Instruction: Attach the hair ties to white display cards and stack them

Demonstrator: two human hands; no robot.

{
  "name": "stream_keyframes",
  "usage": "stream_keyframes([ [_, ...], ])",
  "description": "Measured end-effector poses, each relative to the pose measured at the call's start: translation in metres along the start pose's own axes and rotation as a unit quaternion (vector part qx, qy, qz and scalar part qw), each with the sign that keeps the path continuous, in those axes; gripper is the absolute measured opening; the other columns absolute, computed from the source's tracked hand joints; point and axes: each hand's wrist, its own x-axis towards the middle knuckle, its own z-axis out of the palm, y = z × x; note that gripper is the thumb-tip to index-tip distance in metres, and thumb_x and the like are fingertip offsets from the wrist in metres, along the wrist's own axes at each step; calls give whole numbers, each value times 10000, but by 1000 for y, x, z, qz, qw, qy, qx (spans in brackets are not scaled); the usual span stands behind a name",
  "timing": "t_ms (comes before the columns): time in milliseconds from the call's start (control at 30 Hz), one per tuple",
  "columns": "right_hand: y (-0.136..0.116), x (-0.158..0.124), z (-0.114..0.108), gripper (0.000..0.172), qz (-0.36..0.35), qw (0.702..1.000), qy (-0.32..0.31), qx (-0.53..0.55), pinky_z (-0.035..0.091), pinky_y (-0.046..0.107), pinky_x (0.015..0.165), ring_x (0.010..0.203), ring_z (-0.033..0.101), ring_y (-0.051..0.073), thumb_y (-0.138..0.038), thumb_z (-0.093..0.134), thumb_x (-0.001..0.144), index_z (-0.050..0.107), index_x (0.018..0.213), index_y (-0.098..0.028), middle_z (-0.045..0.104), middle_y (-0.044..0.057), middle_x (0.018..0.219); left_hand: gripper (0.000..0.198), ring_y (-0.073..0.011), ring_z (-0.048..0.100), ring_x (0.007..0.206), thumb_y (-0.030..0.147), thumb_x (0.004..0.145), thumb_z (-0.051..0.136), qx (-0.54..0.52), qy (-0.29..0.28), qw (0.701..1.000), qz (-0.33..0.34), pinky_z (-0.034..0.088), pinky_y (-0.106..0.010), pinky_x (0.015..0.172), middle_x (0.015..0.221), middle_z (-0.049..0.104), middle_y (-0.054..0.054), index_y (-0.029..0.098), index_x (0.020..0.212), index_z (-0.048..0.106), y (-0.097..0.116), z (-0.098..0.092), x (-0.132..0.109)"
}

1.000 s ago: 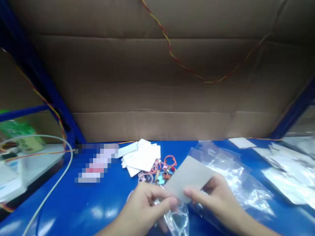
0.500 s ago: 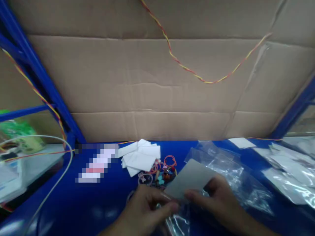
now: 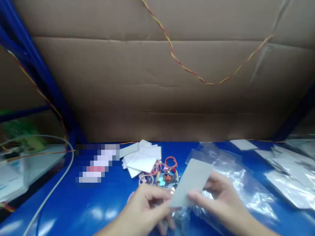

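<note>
My right hand (image 3: 220, 196) pinches a plain pale card (image 3: 193, 180) between thumb and fingers, tilted over the table. My left hand (image 3: 147, 208) is closed at the card's lower left corner, its thumb and forefinger meeting there. A clear plastic bag (image 3: 182, 218) hangs under the left fingers and the card's lower edge, partly hidden; whether the card's edge is inside it I cannot tell. Just beyond the hands lies a pile of colourful hair ties (image 3: 167, 177), orange, pink and turquoise. A heap of white cards (image 3: 142, 159) lies behind it.
Flat clear bags (image 3: 228, 170) spread to the right of the card. Farther right lie white packets in shiny plastic (image 3: 290, 180). A pale cable (image 3: 57, 183) loops at the left. Cardboard (image 3: 157, 75) walls the back of the blue table (image 3: 98, 200), with a twisted red-yellow wire (image 3: 189, 70) hanging before it.
The card has turned to stand more steeply, and its lower corner has come to the left fingertips. The plastic below shows less. Both hands have stayed nearly in place.
</note>
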Motion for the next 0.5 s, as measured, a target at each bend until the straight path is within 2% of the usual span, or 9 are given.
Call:
stream_keyframes([
  [100,-1,1,2,391,11,1000,-25,11,660,411,759,857,806,327,-383,853,797,775,1149,-229,841,114,983,424,-206,680,627,564,842,707,47,-11,999,26,526,-258,563,727,769,-80,166,855,855,2,-1,-3],
  [200,-3,2,1,422,30,998,-28,49,659,397,782,877,810,311,-389,844,815,749,1190,-220,841,109,987,368,-250,738,790,494,835,738,52,-3,998,42,568,-288,687,883,810,-113,170,963,859,0,0,-6],
  [267,-4,1,0,403,19,999,-22,46,659,386,784,870,810,302,-379,851,807,757,1162,-211,841,111,987,382,-230,732,724,491,830,742,29,-1,999,25,573,-297,684,848,803,-110,169,1002,851,-3,2,-7],
  [400,-1,-2,-1,319,-31,999,-4,-18,663,372,741,823,804,292,-356,847,806,791,1094,-230,840,91,931,383,-182,662,567,515,831,726,26,-21,999,2,532,-267,597,616,701,-50,148,817,834,-5,3,-6],
  [500,1,-3,-2,256,-58,997,1,-55,662,344,705,775,796,276,-339,836,807,809,1030,-215,835,85,887,431,-173,658,550,552,814,725,26,-18,999,5,514,-248,578,590,675,-39,132,759,804,-7,2,-4],
])
